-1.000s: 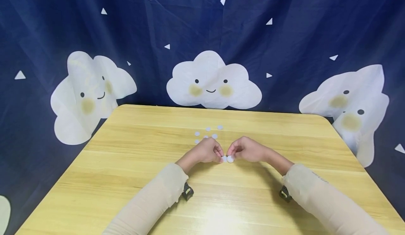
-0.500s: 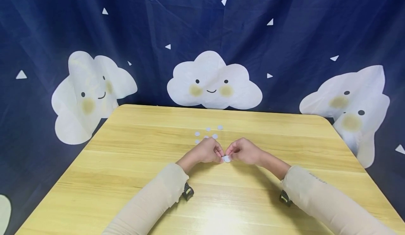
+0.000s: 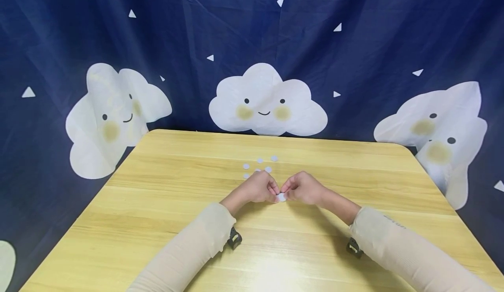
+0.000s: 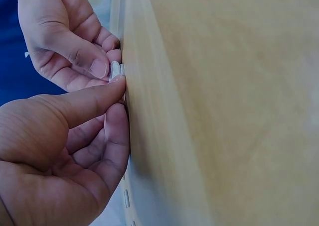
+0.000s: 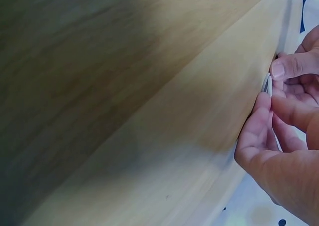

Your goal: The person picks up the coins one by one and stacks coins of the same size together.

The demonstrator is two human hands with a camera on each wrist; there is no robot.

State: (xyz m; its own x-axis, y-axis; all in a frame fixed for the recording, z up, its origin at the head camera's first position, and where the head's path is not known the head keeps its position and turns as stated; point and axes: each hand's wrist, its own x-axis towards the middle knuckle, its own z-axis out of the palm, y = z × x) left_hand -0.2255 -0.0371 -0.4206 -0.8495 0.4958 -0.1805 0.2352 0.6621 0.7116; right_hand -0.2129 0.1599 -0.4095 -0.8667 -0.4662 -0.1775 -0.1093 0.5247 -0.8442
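The left hand (image 3: 260, 188) and right hand (image 3: 305, 189) each pinch with thumb and fingertips, closed down on small white round flat discs (image 3: 281, 197). Two thin disc edges show close together at the grip in the right wrist view; which hand has which cannot be told. Beneath the grip lies the light wood-grain tabletop (image 3: 299, 248). Beyond the left hand, six loose white discs (image 3: 274, 158) lie scattered. Farthest behind hangs a dark blue fabric curtain (image 3: 244, 29) with white cloud prints (image 3: 267, 86).
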